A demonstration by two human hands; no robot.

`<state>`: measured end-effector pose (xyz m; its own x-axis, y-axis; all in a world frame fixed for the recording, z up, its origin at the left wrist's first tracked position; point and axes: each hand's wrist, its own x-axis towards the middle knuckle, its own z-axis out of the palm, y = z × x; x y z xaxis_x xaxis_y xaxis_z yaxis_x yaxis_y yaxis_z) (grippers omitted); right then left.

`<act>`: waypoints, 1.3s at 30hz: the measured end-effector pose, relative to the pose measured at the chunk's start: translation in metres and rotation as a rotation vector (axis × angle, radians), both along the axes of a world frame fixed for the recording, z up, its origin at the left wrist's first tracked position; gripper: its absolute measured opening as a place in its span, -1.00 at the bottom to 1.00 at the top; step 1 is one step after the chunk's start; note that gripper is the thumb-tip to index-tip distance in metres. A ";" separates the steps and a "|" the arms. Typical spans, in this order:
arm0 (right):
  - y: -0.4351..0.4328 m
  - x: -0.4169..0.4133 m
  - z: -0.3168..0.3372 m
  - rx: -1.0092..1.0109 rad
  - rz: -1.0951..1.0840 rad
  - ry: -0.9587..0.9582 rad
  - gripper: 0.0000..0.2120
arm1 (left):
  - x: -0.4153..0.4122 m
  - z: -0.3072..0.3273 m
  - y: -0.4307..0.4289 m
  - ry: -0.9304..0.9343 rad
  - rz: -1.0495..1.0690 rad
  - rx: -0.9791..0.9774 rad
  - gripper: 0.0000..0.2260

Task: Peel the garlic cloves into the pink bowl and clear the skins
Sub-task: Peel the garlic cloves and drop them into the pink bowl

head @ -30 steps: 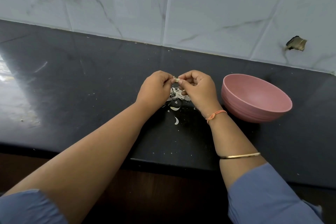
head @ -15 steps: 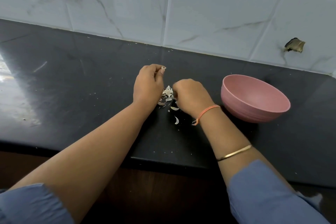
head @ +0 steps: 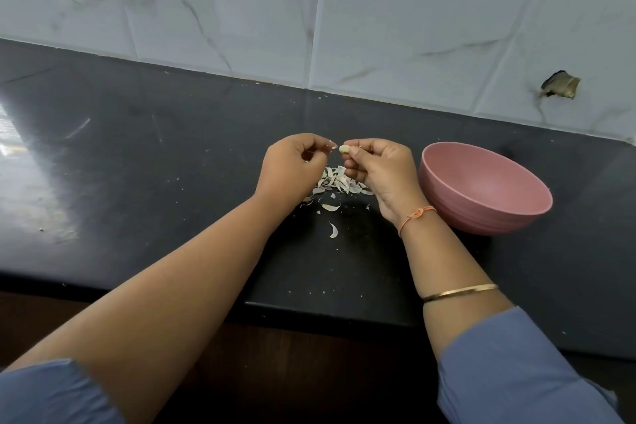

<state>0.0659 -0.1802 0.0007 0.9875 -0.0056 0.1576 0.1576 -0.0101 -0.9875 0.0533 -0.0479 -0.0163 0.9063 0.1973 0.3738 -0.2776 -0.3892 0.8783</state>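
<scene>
My right hand [head: 380,170] pinches a garlic clove [head: 344,149] between thumb and fingertips, held above the black counter [head: 172,155]. My left hand [head: 292,169] is curled just beside it, thumb and forefinger pressed on a small scrap of skin [head: 331,147]; I cannot tell whether it touches the clove. A pile of skins [head: 339,181] lies on the counter beneath and between my hands. The pink bowl [head: 485,193] stands just right of my right hand; its contents cannot be seen.
</scene>
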 end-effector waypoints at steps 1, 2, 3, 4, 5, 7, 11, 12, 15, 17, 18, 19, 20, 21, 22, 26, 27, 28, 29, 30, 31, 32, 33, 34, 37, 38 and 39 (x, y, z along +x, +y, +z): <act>-0.001 0.001 -0.001 0.009 0.003 0.003 -0.88 | -0.001 0.000 -0.001 -0.004 -0.010 0.008 -0.83; -0.001 0.002 -0.001 0.020 0.009 0.008 -0.88 | -0.001 0.001 -0.001 -0.008 -0.016 0.010 -0.85; -0.002 0.002 -0.001 0.032 0.015 0.015 -0.89 | -0.001 0.000 -0.001 -0.016 -0.022 0.014 -0.88; -0.003 0.002 -0.001 0.047 0.023 0.023 -0.89 | -0.001 0.000 -0.001 -0.024 -0.025 0.021 -0.90; -0.003 0.002 -0.001 0.061 0.031 0.030 -0.89 | 0.000 0.000 0.000 -0.032 -0.026 0.027 -0.91; -0.002 0.002 -0.001 0.081 0.046 0.037 -0.90 | 0.000 0.000 0.000 -0.044 -0.024 0.034 -0.92; -0.002 0.002 -0.001 0.077 0.054 0.038 -0.91 | 0.000 0.001 0.000 -0.078 -0.016 0.055 -0.91; -0.002 0.002 -0.001 0.071 0.050 0.037 -0.92 | 0.000 0.001 0.000 -0.087 -0.015 0.060 -0.91; -0.001 0.003 -0.001 0.039 0.030 0.022 -0.91 | 0.000 0.000 -0.001 -0.092 -0.011 0.076 -0.91; -0.001 0.003 -0.001 0.029 0.018 0.020 -0.91 | 0.000 0.000 -0.001 -0.083 -0.017 0.082 -0.91; -0.001 0.003 -0.001 0.030 0.013 0.023 -0.91 | 0.000 0.000 -0.001 -0.077 -0.023 0.085 -0.91; -0.002 0.004 0.000 0.035 0.012 0.026 -0.91 | 0.000 0.000 -0.001 -0.072 -0.028 0.090 -0.91; -0.002 0.003 0.000 0.045 0.013 0.033 -0.92 | 0.000 0.000 -0.001 -0.071 -0.031 0.093 -0.91; -0.002 0.003 0.000 0.058 0.019 0.043 -0.92 | 0.000 0.000 -0.001 -0.070 -0.033 0.094 -0.91; -0.002 0.003 0.000 0.072 0.030 0.054 -0.92 | -0.001 0.000 -0.001 -0.068 -0.035 0.092 -0.91; -0.002 0.003 -0.002 0.082 0.089 0.058 -0.88 | -0.001 0.001 0.000 -0.051 -0.041 0.067 -0.92; -0.002 0.003 -0.003 0.078 0.094 0.054 -0.87 | -0.001 0.001 0.000 -0.048 -0.042 0.064 -0.91; -0.003 0.003 -0.003 0.077 0.096 0.051 -0.87 | -0.001 0.001 0.000 -0.046 -0.044 0.063 -0.91; -0.003 0.003 -0.003 0.078 0.100 0.052 -0.86 | -0.002 0.001 0.000 -0.045 -0.047 0.062 -0.90; -0.003 0.003 -0.003 0.081 0.105 0.057 -0.86 | -0.002 0.001 0.000 -0.044 -0.050 0.063 -0.89; -0.002 0.002 -0.003 0.085 0.113 0.062 -0.86 | -0.002 0.002 0.000 -0.043 -0.053 0.065 -0.88; -0.002 0.001 -0.003 0.089 0.123 0.065 -0.86 | -0.003 0.002 0.000 -0.041 -0.054 0.064 -0.88; -0.001 0.001 -0.002 0.093 0.131 0.064 -0.87 | -0.003 0.002 0.000 -0.041 -0.053 0.060 -0.88; 0.000 0.000 -0.002 0.096 0.135 0.060 -0.87 | -0.003 0.002 0.000 -0.043 -0.050 0.053 -0.88; 0.001 -0.001 -0.001 0.106 0.135 0.054 -0.88 | -0.003 0.003 -0.001 -0.052 -0.039 0.008 -0.88; 0.001 -0.001 -0.001 0.109 0.136 0.057 -0.87 | -0.003 0.003 -0.001 -0.054 -0.039 -0.011 -0.90; 0.001 -0.001 0.000 0.110 0.138 0.060 -0.87 | -0.004 0.003 -0.001 -0.056 -0.041 -0.030 -0.91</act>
<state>0.0651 -0.1795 0.0002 0.9876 0.1168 0.1046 0.0911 0.1160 -0.9891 0.0494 -0.0493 -0.0129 0.8917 0.1721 0.4187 -0.3419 -0.3502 0.8720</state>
